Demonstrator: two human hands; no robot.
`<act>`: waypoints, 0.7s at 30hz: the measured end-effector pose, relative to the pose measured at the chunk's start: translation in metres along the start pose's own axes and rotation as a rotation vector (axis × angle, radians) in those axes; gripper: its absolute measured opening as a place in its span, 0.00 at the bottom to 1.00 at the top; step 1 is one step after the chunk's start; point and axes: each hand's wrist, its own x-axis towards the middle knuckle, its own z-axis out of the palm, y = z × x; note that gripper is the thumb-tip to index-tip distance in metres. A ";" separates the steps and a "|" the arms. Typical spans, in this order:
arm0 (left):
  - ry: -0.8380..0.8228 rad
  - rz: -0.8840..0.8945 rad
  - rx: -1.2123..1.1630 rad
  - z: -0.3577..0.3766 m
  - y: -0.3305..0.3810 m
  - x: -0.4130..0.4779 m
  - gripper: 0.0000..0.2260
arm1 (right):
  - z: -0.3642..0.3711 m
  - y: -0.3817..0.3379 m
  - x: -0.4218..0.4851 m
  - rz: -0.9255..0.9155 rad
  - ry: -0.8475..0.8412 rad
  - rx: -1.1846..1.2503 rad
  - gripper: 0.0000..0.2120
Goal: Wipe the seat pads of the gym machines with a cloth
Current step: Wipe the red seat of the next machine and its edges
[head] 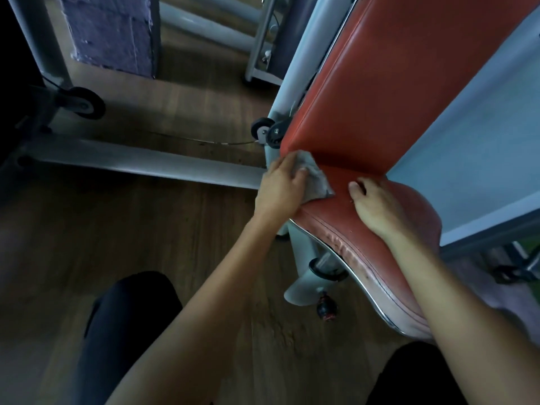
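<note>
A grey cloth [314, 179] is gripped in the left hand [280, 187] and pressed against the rear corner of the red seat pad [344, 229], on which the unclenched right hand [377, 204] is laid flat, below the red backrest [394, 83]; no legible writing is seen.

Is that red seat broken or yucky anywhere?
Yes. The red padded seat's front edge looks worn: its covering is wrinkled and faded pale beside the seam. The left hand presses a grey cloth farther back.
</note>
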 end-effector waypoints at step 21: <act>0.328 -0.108 -0.521 0.055 -0.016 -0.053 0.23 | 0.004 0.001 -0.002 -0.004 -0.065 -0.128 0.27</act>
